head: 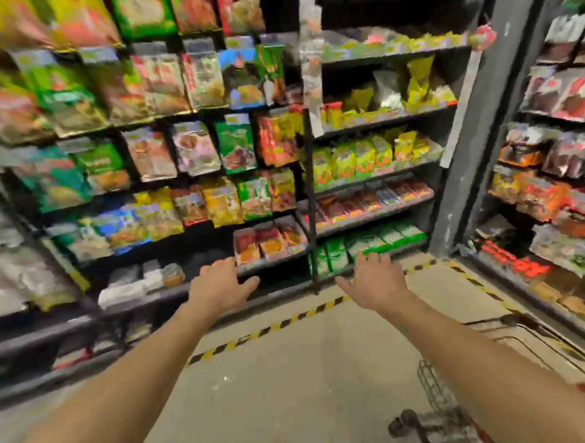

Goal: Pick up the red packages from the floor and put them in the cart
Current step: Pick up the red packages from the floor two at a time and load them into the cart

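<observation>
Both bare forearms (123,382) stretch forward; the left hand (220,286) and the right hand (375,281) hold nothing, fingers spread wide, just before the dark lowest shelf (159,297). Blurred red packages (513,260) lie low, right of the right fingers. Beneath that forearm stands the silver wire cart (432,390).
</observation>
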The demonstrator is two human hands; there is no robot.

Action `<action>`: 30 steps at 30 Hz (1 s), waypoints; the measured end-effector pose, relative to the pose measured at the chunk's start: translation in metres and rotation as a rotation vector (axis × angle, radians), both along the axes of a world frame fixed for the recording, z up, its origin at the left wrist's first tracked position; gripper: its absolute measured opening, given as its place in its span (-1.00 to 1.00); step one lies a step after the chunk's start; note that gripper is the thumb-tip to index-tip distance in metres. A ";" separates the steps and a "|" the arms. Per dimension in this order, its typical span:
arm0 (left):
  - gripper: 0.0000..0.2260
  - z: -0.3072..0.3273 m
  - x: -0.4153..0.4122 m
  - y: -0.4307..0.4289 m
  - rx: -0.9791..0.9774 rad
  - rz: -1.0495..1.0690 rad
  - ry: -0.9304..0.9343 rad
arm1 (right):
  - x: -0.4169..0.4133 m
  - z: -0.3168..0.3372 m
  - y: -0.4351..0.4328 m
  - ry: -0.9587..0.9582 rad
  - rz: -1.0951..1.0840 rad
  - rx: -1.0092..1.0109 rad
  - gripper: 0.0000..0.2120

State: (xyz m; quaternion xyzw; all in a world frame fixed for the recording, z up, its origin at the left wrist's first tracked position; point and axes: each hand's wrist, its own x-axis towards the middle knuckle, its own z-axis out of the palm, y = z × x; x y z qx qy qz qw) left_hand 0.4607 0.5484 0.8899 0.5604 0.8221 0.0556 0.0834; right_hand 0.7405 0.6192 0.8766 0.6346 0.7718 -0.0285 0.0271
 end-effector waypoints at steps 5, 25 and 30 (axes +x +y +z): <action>-0.24 -0.005 -0.123 -0.120 0.015 0.257 -0.038 | -0.163 0.005 -0.055 0.005 0.314 -0.002 -0.16; -0.23 -0.048 -0.322 -0.403 -0.064 1.189 -0.062 | -0.559 -0.034 -0.209 -0.011 1.238 -0.026 -0.25; -0.21 -0.058 -0.343 -0.415 -0.104 1.330 -0.091 | -0.615 -0.049 -0.217 -0.036 1.357 -0.110 -0.32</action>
